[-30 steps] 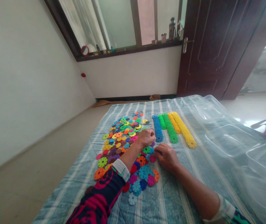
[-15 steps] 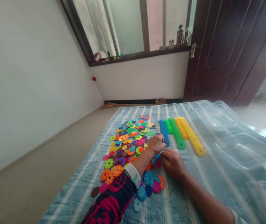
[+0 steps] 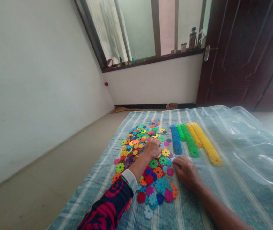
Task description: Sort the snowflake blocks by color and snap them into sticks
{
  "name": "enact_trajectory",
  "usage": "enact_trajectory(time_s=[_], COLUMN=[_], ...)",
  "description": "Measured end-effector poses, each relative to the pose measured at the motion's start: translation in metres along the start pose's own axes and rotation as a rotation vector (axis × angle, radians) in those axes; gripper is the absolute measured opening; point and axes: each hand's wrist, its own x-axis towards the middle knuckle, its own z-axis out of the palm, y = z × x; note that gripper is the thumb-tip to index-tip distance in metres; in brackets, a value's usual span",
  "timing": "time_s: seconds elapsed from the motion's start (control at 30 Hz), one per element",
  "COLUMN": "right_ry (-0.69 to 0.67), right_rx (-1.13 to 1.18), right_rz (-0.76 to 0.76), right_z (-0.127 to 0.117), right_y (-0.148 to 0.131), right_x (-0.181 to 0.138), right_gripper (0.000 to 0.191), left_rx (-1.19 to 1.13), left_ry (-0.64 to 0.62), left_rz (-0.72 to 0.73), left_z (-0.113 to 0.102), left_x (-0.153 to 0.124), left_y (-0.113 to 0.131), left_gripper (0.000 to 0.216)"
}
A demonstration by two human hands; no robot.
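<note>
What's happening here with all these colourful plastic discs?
A person's left hand rests on a loose pile of mixed-colour notched discs on a striped cloth. The right hand lies on the cloth by the near end of a blue row of discs. Green rows and yellow rows lie beside it.

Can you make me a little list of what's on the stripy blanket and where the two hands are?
Surface: striped blue-grey cloth
Loose pieces: pile of colourful flat plastic flower-shaped discs
Lined-up rows: blue row of discs, long green row and long yellow row, side by side
Left hand: on the pile, fingers curled
Right hand: on the cloth, beside a pink disc
Far right: clear plastic sheet
</note>
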Motion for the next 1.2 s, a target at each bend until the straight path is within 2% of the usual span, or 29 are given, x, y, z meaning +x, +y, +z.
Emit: enact_trajectory(time_s=[0.23,0.37,0.53,0.67,0.77,0.87,0.93,1.07,1.2], right_ry=[-0.008,-0.002,0.001,-0.001,-0.006,0.0,-0.001,-0.01,-0.006], right_rx=[0.008,0.02,0.021,0.015,0.024,0.043,0.047,0.052,0.055], right_rz=[0.015,0.011,0.011,0.014,0.012,0.019,0.025,0.029,0.03], right_z=[-0.003,-0.002,0.0,0.0,-0.001,-0.001,-0.001,-0.001,-0.001], right_y=[-0.003,-0.002,0.0,-0.001,-0.002,-0.004,-0.004,-0.004,-0.005], right_x=[0.0,0.0,0.0,0.0,0.0,0.0,0.0,0.001,0.001], right_gripper=[0.022,0.022,0.022,0.022,0.022,0.021,0.02,0.02,0.021], left_rx=[0.035,-0.022,-0.053,-0.018,0.005,0.019,0.035,0.042,0.013], left_ry=[-0.038,-0.027,-0.033,-0.015,0.05,0.092,0.075,0.027,0.005], left_rz=[-0.007,0.042,0.045,0.019,0.028,-0.002,-0.048,-0.075,0.01], left_z=[-0.004,-0.006,-0.01,-0.013,-0.016,-0.018,-0.016,-0.004,0.015], left_x=[-0.026,-0.04,-0.053,-0.051,-0.035,-0.005,0.018,0.059,0.083], left_y=[-0.021,-0.031,-0.035,-0.035,-0.038,-0.04,-0.04,-0.036,-0.025], left_gripper=[0.015,0.018,0.017,0.012,0.014,0.015,0.017,0.02,0.026])
